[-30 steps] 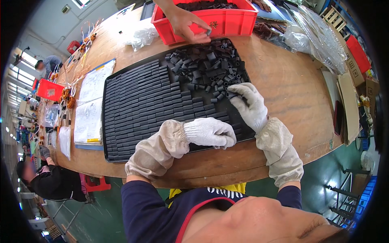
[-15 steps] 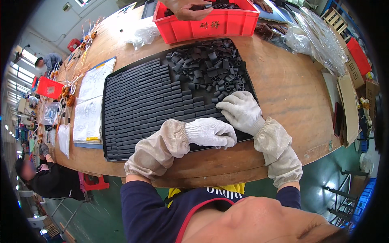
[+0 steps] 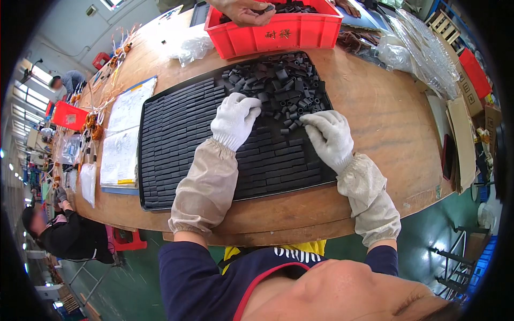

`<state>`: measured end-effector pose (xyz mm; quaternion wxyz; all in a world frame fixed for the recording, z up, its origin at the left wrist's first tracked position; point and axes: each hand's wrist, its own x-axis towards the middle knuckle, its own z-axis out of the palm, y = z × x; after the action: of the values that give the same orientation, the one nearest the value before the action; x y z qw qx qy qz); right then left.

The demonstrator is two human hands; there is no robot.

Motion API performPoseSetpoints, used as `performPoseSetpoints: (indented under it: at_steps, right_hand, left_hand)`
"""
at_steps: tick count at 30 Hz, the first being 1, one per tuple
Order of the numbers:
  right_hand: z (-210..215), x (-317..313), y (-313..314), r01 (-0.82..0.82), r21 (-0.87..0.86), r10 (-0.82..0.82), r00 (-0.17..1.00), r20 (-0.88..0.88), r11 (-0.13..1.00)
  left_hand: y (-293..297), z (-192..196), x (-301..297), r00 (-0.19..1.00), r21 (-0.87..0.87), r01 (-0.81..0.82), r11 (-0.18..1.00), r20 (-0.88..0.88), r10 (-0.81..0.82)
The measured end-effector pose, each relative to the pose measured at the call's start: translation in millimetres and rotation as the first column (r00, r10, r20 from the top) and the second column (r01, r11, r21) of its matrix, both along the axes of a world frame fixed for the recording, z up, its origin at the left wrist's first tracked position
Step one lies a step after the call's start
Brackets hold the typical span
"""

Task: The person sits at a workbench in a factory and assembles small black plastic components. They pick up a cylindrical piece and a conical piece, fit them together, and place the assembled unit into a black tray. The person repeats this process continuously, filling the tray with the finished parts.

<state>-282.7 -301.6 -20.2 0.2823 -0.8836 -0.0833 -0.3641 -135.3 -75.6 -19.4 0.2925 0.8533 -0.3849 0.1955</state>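
Observation:
A black tray [image 3: 143, 199] on the table holds short black tubes, some in tight rows [image 3: 179, 142] and some in a loose heap [image 3: 278, 80] at its far right. My left hand [image 3: 234, 120], in a white knitted glove, is over the row ends beside the heap. Its fingers are bent together, and whatever they hold is hidden. At the heap's near right edge is my gloved right hand [image 3: 331, 138], fingertips curled inward against the loose tubes. I cannot make out what is between them.
A red crate [image 3: 273, 37] of black pieces stands beyond the tray, with another person's hand [image 3: 249, 12] above it. Paper sheets [image 3: 120, 144] lie to the left. Clear plastic bags [image 3: 190, 48] and cardboard [image 3: 461, 144] sit around the table. A co-worker [image 3: 69, 232] sits at far left.
My left hand has moved from the tray's near edge up and left to the heap's side. My right hand has shifted slightly, its fingers now at the loose tubes.

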Motion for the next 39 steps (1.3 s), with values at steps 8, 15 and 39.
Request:
performPoseSetpoints:
  at_steps: [8, 15, 39]
  right_hand:
    - [-3.4, 4.0, -21.7, 0.133, 0.255, -0.127, 0.991, -0.038, 0.958]
    - [-11.6, 7.9, -39.8, 0.299, -0.095, -0.301, 0.954, -0.006, 0.949]
    - [-19.1, 8.1, -50.7, 0.252, -0.094, -0.268, 0.921, -0.282, 0.963]
  left_hand:
    - [-0.3, -11.4, 6.2, 0.998, 0.113, -0.029, 0.993, 0.065, 0.022]
    - [-11.2, 7.6, -12.4, 0.714, -0.36, -0.069, 0.93, -0.669, -0.206]
    - [-11.7, 7.5, -28.1, 0.209, -0.593, 0.061, 0.803, -0.779, -0.591]
